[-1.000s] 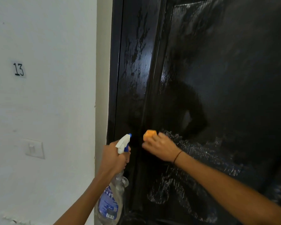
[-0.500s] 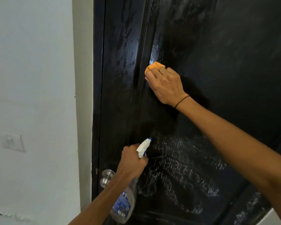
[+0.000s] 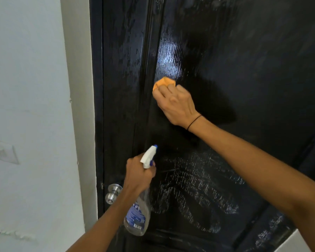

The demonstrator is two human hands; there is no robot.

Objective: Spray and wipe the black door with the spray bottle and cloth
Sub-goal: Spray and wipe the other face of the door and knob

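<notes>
The glossy black door (image 3: 244, 70) fills the middle and right of the view. White spray streaks cover its lower panel. My right hand (image 3: 176, 104) presses an orange cloth (image 3: 164, 83) flat against the door at mid height; most of the cloth is hidden under my fingers. Lower down, my left hand (image 3: 137, 174) grips the neck of a clear spray bottle (image 3: 137, 213) with a white and blue nozzle that points at the door.
A silver door knob (image 3: 113, 192) sticks out at the door's left edge, just left of my left wrist. A white wall (image 3: 25, 88) with a light switch (image 3: 5, 154) lies to the left of the door frame.
My right hand with the cloth went up from beside the nozzle, then slid a little down and right. The view shifted, bringing the knob in. The bottle hand stayed about where it was.
</notes>
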